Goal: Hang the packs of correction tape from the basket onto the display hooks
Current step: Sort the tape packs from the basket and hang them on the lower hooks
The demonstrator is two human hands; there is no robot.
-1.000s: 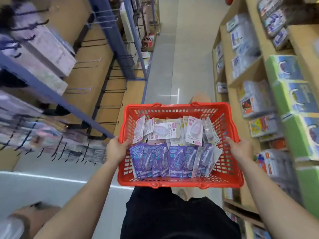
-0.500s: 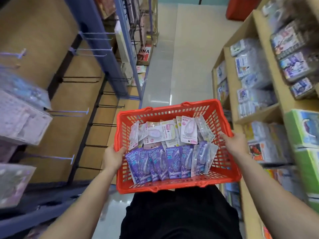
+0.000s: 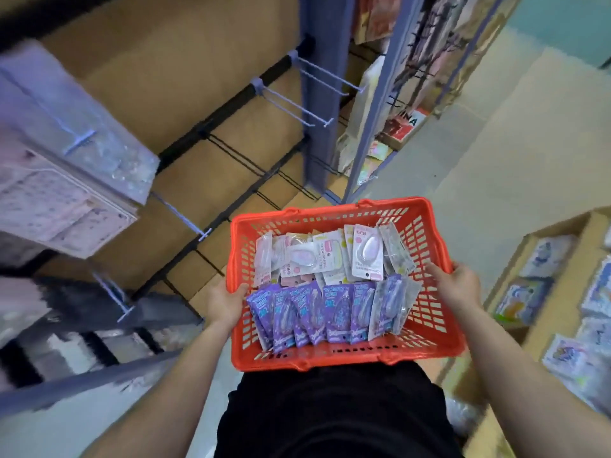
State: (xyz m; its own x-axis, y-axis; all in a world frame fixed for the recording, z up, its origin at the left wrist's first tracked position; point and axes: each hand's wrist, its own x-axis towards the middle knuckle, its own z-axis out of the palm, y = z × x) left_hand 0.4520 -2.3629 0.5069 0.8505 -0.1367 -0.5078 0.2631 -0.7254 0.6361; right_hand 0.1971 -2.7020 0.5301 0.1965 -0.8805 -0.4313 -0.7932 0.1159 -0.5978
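Two hands, both occupied. The left hand (image 3: 224, 300) gripped the left edge of the red basket (image 3: 426, 312) with its thumb inside the wall. The right hand (image 3: 458, 285) gripped the right edge, fingers curled over the rim. The basket was carried in front of the torso and rested on nothing.

Contents: purple packs (image 3: 314, 315) stood overlapping in a row along the near edge. Pink and white packs (image 3: 330, 256) lay heaped towards the far edge. No pack was on a hook.

The lilac display hooks (image 3: 307, 109) stuck out bare from the brown back panel (image 3: 185, 71) up and to the left, well apart from the basket. The black hooks (image 3: 238, 150) below them were also bare. The left of the view was blurred; the hooks there possibly carried other goods.

Risks, as judged:
- One hand must let go to pick a pack. Held by one edge only, the basket would likely tip and spill the loose heap.
- The overlapped purple packs may lift out together and drop.
- A pack could tear at its hang hole if forced over a hook's end tab.
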